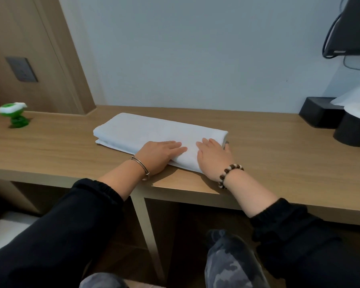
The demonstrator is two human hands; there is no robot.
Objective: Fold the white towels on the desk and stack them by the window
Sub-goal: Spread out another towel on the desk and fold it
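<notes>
Looks like the smoothing step: both hands lie flat, fingers straight, left hand and right hand pressing the near right end of the folded towel in the middle of the desk. Next I'd guess 1 more fold, or a lift toward the window, which isn't in view.

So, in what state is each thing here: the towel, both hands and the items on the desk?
towel: folded, flat on the desk.
left hand: open, fingers straight, presses the towel.
right hand: open, flat on the towel's right end.
toy: upright, left end of the desk.
black box: stands at the right end, white paper above it.
</notes>
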